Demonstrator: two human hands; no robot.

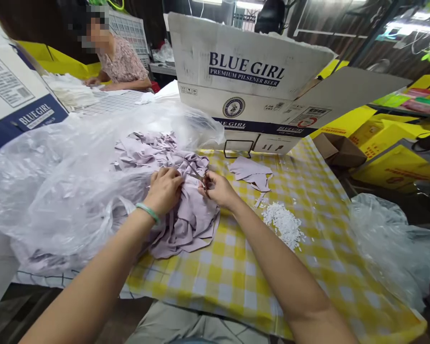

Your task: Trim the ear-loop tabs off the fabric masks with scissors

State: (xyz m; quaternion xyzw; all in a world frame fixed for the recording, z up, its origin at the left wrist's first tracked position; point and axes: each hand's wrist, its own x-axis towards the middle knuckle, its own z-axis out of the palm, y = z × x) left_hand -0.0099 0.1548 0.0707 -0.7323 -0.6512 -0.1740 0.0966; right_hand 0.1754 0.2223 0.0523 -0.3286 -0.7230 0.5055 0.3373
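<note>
A heap of pale mauve fabric pieces [197, 215] spills from a large clear plastic bag [68, 162] onto the table. My left hand [166, 190], with a green bangle on its wrist, is closed on a fold of this fabric. In my right hand [218, 189] is a small pair of scissors [195, 170], its handles round my fingers and its blades lying over the cloth towards the upper left. A separate mauve fabric piece [250, 172] lies flat to the right. Near it is a pile of small white scraps [283, 223].
An upright white beer carton [251, 105] stands at the table's back, with another carton [17, 91] at far left. Yellow checked cloth [236, 272] covers the table. A clear plastic bag [394, 243] hangs by the right edge. Across the table sits another person [125, 62] beside white fabric.
</note>
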